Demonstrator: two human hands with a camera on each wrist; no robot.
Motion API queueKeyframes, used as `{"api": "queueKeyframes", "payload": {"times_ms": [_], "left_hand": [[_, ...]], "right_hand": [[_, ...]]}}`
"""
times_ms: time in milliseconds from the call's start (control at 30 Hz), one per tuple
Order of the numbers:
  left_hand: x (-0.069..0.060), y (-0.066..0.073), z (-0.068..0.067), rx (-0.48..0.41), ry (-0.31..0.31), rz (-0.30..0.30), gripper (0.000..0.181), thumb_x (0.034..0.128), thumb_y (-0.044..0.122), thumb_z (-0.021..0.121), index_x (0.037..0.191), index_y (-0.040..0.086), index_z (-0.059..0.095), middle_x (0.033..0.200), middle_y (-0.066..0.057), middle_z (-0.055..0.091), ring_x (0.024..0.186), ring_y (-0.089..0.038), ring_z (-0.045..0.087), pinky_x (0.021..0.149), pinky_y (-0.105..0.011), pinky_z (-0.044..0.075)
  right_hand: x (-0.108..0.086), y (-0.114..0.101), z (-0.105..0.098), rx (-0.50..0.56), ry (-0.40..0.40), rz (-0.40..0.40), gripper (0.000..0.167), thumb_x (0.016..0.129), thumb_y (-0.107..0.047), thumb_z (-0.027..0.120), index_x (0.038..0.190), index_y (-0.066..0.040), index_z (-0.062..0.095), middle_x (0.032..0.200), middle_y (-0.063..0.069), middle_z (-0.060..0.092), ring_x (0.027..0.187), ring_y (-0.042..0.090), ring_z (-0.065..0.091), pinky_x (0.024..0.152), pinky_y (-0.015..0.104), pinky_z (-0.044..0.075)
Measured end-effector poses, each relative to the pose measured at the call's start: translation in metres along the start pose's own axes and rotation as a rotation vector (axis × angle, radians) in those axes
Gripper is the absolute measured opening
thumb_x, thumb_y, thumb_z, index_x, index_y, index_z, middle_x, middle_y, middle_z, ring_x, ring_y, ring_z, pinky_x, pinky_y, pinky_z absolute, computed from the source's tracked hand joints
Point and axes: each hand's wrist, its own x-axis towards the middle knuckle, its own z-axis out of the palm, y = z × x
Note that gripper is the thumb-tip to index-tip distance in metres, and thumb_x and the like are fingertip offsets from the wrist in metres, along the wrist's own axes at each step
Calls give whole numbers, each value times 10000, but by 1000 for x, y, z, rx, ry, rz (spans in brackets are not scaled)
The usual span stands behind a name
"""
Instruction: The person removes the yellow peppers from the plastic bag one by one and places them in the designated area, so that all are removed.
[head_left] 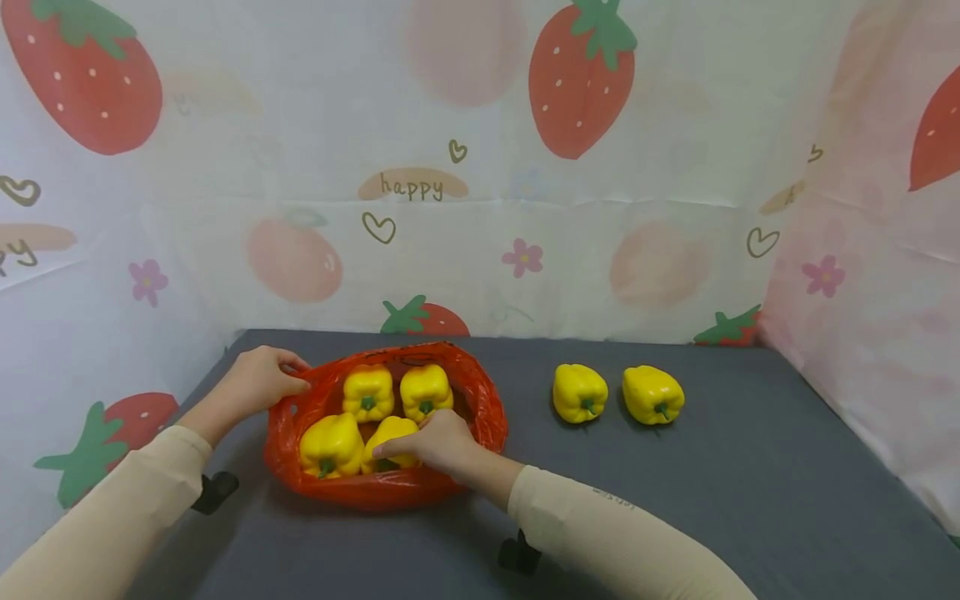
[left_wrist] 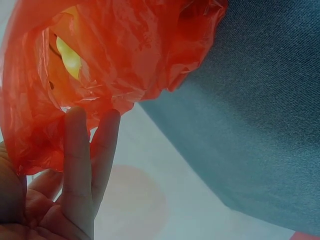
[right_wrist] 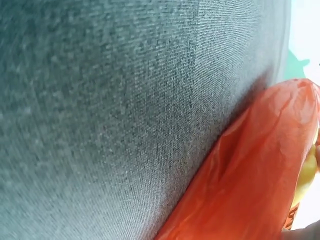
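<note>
A red plastic bag (head_left: 367,496) lies with its mouth wide and turned toward me, several yellow bell peppers (head_left: 332,446) inside. My left hand (head_left: 262,377) pinches the bag's left rim between thumb and fingers; two of those fingers (left_wrist: 77,160) stretch along the film in the left wrist view. Inside the mouth, at the front right, my right hand (head_left: 444,443) holds a yellow bell pepper (head_left: 392,432), thumb across its near side. The hand's other fingers are hidden behind that pepper. In the right wrist view, the bag (right_wrist: 250,175) covers most of the hand.
Two more yellow bell peppers (head_left: 580,393) (head_left: 653,395) rest side by side on the dark grey table (head_left: 720,500), right of the bag. A pale cloth wall (head_left: 480,267) printed with strawberries encloses the back and sides. Small black devices (head_left: 519,554) hang under both wrists.
</note>
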Motion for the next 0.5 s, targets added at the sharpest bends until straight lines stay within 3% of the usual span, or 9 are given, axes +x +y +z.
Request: {"api": "queueKeyframes", "payload": {"times_ms": [300,500], "left_hand": [[-1,0,-2,-5,-6,-7,386,907,198,661,1198,-54,652,1078,-247,682,791,-209,620,660,-289,569],[0,-2,-2,1,-6,-3,393,906,207,659,1200,-54,652,1088,-251,680,797,-209,620,669,-292,573]], "right_hand": [[0,-1,-5,-18,-4,-13,640,654,-452,904,520,-170,346,515,-47,214,460,137,228,460,246,210],[1,-5,-17,-48,10,-6,585,640,-492,900,593,-175,411,590,-55,213,566,137,307,507,274,243]]}}
